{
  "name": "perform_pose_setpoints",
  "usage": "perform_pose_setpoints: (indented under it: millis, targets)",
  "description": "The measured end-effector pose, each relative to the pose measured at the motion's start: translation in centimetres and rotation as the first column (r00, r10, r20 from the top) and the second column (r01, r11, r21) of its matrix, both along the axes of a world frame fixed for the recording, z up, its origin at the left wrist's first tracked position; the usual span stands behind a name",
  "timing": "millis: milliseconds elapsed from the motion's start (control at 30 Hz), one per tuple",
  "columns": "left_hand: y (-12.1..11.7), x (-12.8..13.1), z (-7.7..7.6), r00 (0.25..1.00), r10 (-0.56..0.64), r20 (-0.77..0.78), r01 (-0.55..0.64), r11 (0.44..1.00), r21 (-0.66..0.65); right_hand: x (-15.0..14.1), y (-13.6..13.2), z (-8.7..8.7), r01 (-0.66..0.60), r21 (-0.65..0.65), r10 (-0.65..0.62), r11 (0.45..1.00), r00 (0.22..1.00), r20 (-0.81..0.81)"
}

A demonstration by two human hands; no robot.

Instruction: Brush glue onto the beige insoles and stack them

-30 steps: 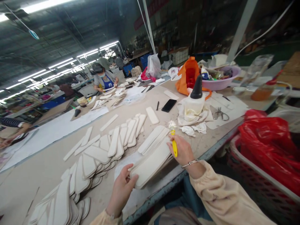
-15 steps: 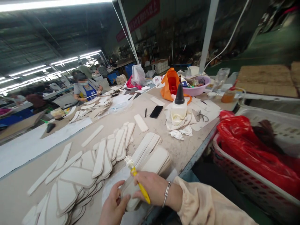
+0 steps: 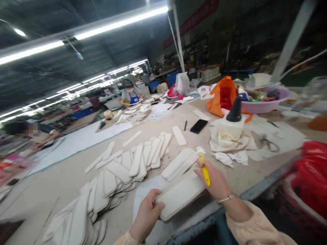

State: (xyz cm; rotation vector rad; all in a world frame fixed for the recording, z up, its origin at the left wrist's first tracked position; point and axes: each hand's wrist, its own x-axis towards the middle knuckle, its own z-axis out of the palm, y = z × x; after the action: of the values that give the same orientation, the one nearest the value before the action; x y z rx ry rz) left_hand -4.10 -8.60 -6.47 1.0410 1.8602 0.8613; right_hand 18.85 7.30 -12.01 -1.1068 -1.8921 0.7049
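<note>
My left hand [image 3: 146, 217] grips the near end of a stack of cream oblong pieces [image 3: 180, 195] lying on a white sheet at the table's front edge. My right hand [image 3: 214, 181] is closed on a yellow-handled brush [image 3: 204, 170] whose white bristles point up, and it rests at the stack's far end. More cream pieces [image 3: 133, 165] lie overlapped in rows to the left.
A glue bottle with a black nozzle [image 3: 231, 124] stands on rags. Scissors [image 3: 265, 142], a black phone [image 3: 198, 126], an orange bag [image 3: 222, 95] and a purple basin [image 3: 265, 102] lie beyond. A red bag in a basket [image 3: 310, 180] sits right. Other people work at the far end.
My right hand with the brush moved from the stack's near end to its far end. The view swung and blurred at the right.
</note>
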Motion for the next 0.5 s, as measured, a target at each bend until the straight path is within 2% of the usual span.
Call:
perform_pose_setpoints:
  millis: [133,267,367,500]
  targets:
    - [-0.1,-0.1,0.4,0.998,0.042,-0.035,-0.040,0.997,0.066,1.9,1.5,-0.3,0.202,-0.011,-0.201,0.979,0.978,0.056]
    - [0.0,-0.6,1.8,0.992,0.095,0.079,-0.102,0.990,0.094,3.6,1.5,0.9,0.378,0.118,-0.383,0.918,0.924,0.016]
    - [0.7,-1.5,4.0,0.982,0.067,0.174,-0.085,0.992,0.096,4.3,1.1,1.6,0.433,0.198,-0.434,0.879,0.900,-0.044]
    - [2.6,-4.4,8.6,0.977,0.068,0.203,-0.102,0.982,0.161,4.7,0.8,1.7,0.427,0.273,-0.421,0.862,0.903,-0.083]
